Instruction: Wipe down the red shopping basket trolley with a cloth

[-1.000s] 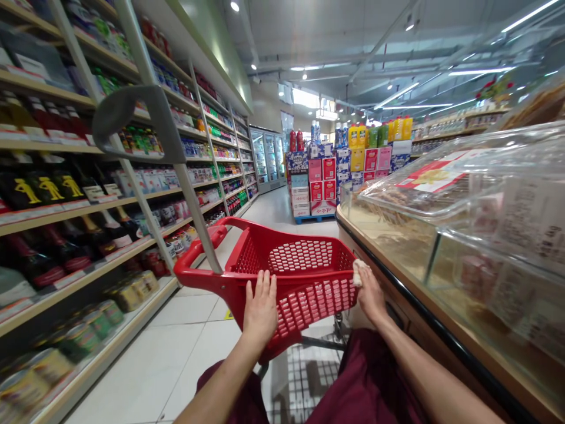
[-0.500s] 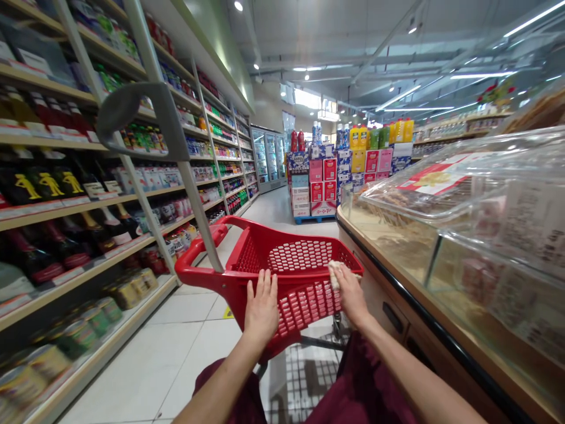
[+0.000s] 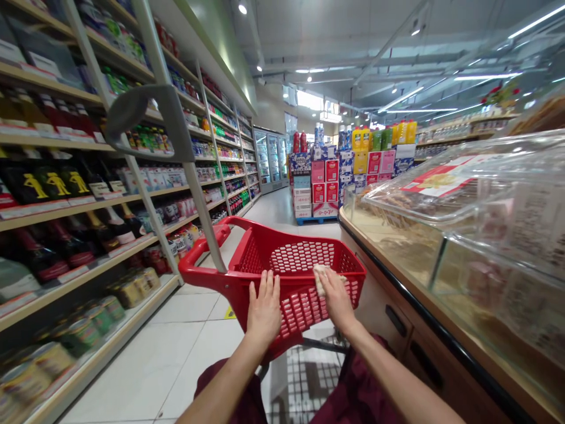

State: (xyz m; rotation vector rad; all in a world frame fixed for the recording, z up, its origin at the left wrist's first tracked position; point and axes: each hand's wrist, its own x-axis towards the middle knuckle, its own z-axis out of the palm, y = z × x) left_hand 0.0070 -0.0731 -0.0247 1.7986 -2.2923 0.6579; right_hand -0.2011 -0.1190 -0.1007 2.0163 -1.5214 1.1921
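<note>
A red plastic shopping cart (image 3: 247,288) stands right in front of me, its perforated basket showing nothing inside. My left hand (image 3: 265,306) lies with fingers stretched out against the near side of the basket, just at the rim. My right hand (image 3: 337,297) presses a whitish cloth (image 3: 320,280) on the near rim, toward the cart's right end. Part of the cloth is hidden under the fingers. A grey pole with a grey looped handle (image 3: 176,123) rises from the cart's left end.
Shelves of bottles and cans (image 3: 110,247) line the left side. A wooden display counter (image 3: 397,259) with clear plastic packs (image 3: 468,182) runs close along the right. Farther ahead, stacked drink cartons (image 3: 324,182) stand on a blue pallet, and glass-door fridges (image 3: 269,156) line the back.
My right hand has slid the cloth leftward along the near rim, closer to my left hand. The left hand stays at the same spot on the cart.
</note>
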